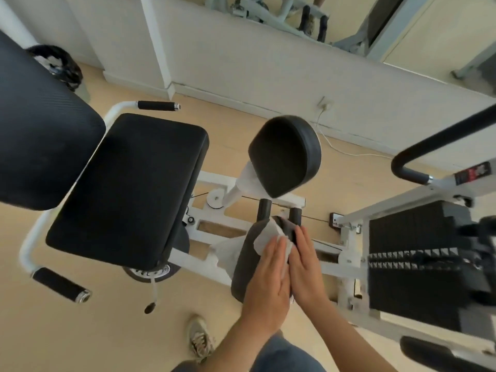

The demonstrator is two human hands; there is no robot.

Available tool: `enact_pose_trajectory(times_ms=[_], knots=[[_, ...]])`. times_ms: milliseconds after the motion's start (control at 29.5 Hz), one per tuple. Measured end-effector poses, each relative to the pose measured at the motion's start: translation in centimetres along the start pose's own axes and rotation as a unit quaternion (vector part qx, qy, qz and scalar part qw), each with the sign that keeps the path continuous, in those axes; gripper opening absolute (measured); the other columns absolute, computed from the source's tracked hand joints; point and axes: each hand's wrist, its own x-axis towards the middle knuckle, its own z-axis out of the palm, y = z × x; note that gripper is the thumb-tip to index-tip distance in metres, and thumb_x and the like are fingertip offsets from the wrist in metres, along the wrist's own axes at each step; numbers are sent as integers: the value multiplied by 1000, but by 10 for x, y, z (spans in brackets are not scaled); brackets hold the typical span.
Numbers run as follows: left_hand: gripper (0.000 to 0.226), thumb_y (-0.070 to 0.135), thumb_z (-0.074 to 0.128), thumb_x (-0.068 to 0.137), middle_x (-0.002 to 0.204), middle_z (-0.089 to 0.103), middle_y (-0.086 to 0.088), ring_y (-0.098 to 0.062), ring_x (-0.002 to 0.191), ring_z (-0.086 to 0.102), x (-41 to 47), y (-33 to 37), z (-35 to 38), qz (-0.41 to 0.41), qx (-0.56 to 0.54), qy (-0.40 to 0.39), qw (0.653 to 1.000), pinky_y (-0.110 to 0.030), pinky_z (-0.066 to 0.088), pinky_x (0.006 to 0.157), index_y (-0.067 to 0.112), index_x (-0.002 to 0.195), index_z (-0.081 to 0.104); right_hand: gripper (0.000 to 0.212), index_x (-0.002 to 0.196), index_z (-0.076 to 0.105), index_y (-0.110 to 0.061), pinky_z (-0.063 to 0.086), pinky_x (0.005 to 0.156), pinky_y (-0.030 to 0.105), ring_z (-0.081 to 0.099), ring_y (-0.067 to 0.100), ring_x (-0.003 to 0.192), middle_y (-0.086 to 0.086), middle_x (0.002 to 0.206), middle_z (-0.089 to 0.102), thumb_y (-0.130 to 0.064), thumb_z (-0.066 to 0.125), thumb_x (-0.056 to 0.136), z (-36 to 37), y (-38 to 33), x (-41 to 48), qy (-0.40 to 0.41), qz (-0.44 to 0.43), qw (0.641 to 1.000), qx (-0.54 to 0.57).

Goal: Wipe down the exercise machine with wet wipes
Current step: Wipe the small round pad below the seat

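Head view: left hand [268, 280], fingers straight, presses wet wipe [267, 233] on pad [243, 267]; right hand [304, 268] rests flat alongside.

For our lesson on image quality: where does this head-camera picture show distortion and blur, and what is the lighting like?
Head view: wide-angle distortion bends the lines of the low wall; blur smears the weight stack and the near handle grip; the seat pad looks sharper; lighting is soft and even, with no hard shadows or glare.

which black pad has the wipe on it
The near leg pad, under the left hand and right hand; far leg pad, seat and backrest are bare.
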Motion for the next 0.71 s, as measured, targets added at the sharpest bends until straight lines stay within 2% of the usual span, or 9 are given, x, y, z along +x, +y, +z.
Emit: enact_pose_trajectory(times_ms=[68,135,169,237,338,440,575,643,711], knots=[[73,65,-2,91,160,9,16,4,145,7,-9,-10,-5,14,28,-12,999,-15,15,115,31,155,8,52,154,19,-23,15,123,34,12,5,148,-7,162,14,-32,29,104,12,9,-19,36,6,999,2],[64,60,8,96,158,25,11,-2,141,28,3,-19,-15,-23,11,-27,999,-16,26,108,32,153,16,51,154,19,-19,14,122,31,14,8,148,-3,162,15,-29,29,105,29,11,-29,102,14,995,-10],[58,54,13,99,157,27,11,-5,139,32,13,-24,-17,-50,-3,-51,997,-19,26,106,33,153,19,50,154,20,-17,14,121,29,16,9,147,-1,161,16,-28,29,106,35,11,-28,127,19,992,-15],[54,49,17,102,158,25,11,-7,141,29,22,-27,-17,-67,-10,-68,995,-23,24,108,32,153,21,49,153,23,-16,14,120,28,17,10,147,0,160,19,-29,28,106,39,13,-23,144,17,989,-31],[59,49,16,101,159,23,9,-4,143,23,-1,-37,-10,-24,28,-11,999,-22,23,113,24,154,19,50,152,28,-20,17,121,32,19,9,146,-2,159,24,-36,25,104,25,19,-9,127,-35,987,-87],[58,52,11,98,156,10,21,3,143,15,-45,-64,5,0,56,-2,998,-21,27,114,33,153,8,46,143,40,-26,32,113,38,33,15,138,1,151,33,-39,26,101,13,21,9,148,-119,968,-163],[53,48,17,98,151,4,26,2,145,13,-51,-77,22,-18,9,-12,1000,-1,10,107,39,149,4,20,117,56,-15,46,92,41,44,19,106,11,118,47,-20,45,100,9,19,23,261,-230,921,-175],[58,48,19,97,158,6,19,1,145,13,-35,-76,32,-22,-15,18,999,1,9,103,33,152,5,15,107,62,-9,48,83,42,47,21,98,10,109,50,-14,50,98,9,26,26,285,-280,901,-171],[58,47,20,98,161,6,13,5,143,10,-20,-77,38,-19,-37,57,998,2,10,103,32,151,1,20,110,66,-7,48,82,41,50,23,100,11,111,53,-13,50,99,11,38,23,283,-346,880,-157]])
